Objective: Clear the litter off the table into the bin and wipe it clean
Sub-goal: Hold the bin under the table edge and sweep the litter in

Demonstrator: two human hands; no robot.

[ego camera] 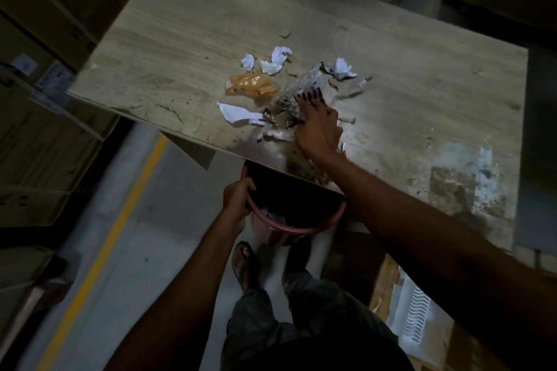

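A: Crumpled white paper scraps [278, 59], an orange wrapper [252, 86] and clear plastic film [304, 90] lie on the wooden table [168, 48], near its front edge.

B: Where are your hands?

A: Your right hand [316, 126] lies flat, fingers spread, on the film. Your left hand [238, 200] is closed around the rim of the pink bin [289, 227], just below the table edge.

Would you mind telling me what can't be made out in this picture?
- Bin, head view: its far half is hidden under the table edge, so its contents are mostly unseen.
- Litter beneath the right hand: covered by the palm.
- Left hand fingertips: curled over the bin rim.
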